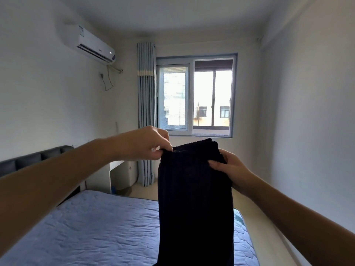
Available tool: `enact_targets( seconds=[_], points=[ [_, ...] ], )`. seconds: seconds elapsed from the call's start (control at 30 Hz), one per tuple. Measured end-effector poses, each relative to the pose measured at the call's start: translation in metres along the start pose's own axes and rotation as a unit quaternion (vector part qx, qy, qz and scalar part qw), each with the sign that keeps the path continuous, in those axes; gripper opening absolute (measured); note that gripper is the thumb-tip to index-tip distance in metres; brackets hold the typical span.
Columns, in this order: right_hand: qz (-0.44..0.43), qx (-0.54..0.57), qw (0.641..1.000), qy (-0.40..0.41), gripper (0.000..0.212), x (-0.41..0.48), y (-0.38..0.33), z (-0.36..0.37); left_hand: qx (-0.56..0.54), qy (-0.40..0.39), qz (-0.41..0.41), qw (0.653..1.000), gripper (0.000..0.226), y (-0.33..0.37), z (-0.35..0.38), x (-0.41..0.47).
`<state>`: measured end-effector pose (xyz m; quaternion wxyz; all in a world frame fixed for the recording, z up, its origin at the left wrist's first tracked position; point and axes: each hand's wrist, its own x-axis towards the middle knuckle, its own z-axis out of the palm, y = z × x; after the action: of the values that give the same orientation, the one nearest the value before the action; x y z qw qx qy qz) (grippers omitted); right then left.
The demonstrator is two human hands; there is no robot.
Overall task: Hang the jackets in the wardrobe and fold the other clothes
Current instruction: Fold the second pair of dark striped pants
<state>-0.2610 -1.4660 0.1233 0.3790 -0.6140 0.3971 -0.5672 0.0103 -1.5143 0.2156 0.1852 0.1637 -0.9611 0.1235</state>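
Observation:
A dark navy ribbed garment with an elastic waistband [194,198] hangs straight down in front of me, above the bed. My left hand [148,144] pinches the left end of the waistband between thumb and fingers. My right hand [228,167] grips the right side just below the waistband, thumb on the front. The lower end of the garment runs out of the bottom of the view. No wardrobe or jacket is in sight.
A bed with a blue quilted mattress [96,227] and a dark padded headboard [28,160] lies below the garment. A white bedside desk [107,175] stands at the far left. Ahead are a window [196,96], a blue curtain [147,112] and a wall air conditioner [94,45].

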Motion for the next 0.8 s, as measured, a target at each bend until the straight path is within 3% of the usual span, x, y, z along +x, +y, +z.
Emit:
enact_targets(
  seconds=[0.1, 0.2, 0.3, 0.37, 0.47, 0.53, 0.6, 0.8],
  points=[
    [-0.020, 0.014, 1.000, -0.004, 0.026, 0.003, -0.002, 0.004, -0.015, 0.000, -0.031, 0.999, 0.015, -0.002, 0.005, 0.002],
    [-0.037, 0.029, 0.999, 0.018, 0.025, 0.007, -0.006, 0.007, -0.177, 0.034, -0.128, 0.975, 0.010, -0.002, 0.025, 0.002],
    [-0.043, 0.027, 0.997, 0.053, 0.022, 0.012, -0.011, 0.010, -0.406, 0.102, -0.219, 0.881, 0.032, 0.001, 0.051, -0.001],
    [-0.029, 0.015, 0.998, 0.061, 0.022, 0.015, -0.013, 0.011, -0.482, 0.178, -0.242, 0.823, 0.044, 0.000, 0.060, 0.002],
    [0.014, -0.006, 0.998, 0.053, 0.019, 0.021, -0.026, 0.010, -0.511, 0.246, -0.281, 0.775, 0.035, -0.006, 0.059, 0.013],
    [0.034, -0.020, 0.999, 0.025, 0.018, 0.024, -0.038, 0.006, -0.557, 0.225, -0.293, 0.744, 0.024, -0.007, 0.056, 0.018],
    [0.048, -0.048, 0.998, 0.007, 0.023, 0.027, -0.046, 0.003, -0.583, 0.193, -0.291, 0.733, 0.026, -0.007, 0.053, 0.021],
    [0.076, -0.070, 0.994, -0.038, 0.032, 0.035, -0.055, 0.004, -0.534, 0.157, -0.334, 0.761, 0.047, -0.011, 0.036, 0.017]
  ],
)
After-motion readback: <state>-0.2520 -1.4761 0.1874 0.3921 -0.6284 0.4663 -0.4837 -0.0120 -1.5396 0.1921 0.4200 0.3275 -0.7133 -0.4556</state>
